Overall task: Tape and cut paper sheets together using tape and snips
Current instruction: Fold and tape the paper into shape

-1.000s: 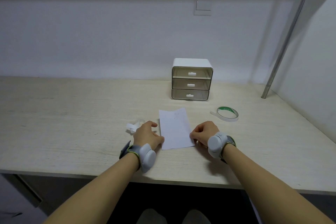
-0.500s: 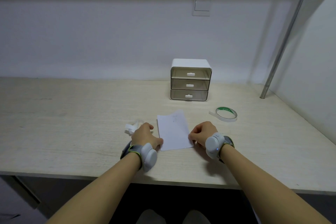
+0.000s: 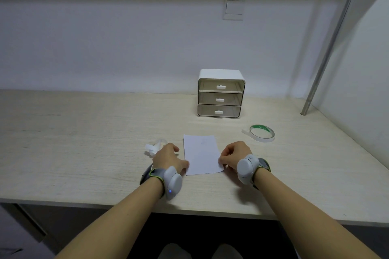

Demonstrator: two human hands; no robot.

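Snips [image 3: 153, 147] on desk [image 3: 84, 143], partly behind left hand [image 3: 168, 159]; its fingers curled, thumb touching paper [image 3: 201, 154]. Right hand [image 3: 234, 156] pinches paper's right edge. Tape [image 3: 262, 133] lies apart, right.

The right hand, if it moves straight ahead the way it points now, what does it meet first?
Probably nothing soon: the right hand points away toward the drawer box. The tape roll lies off to its right, though depth is unclear.
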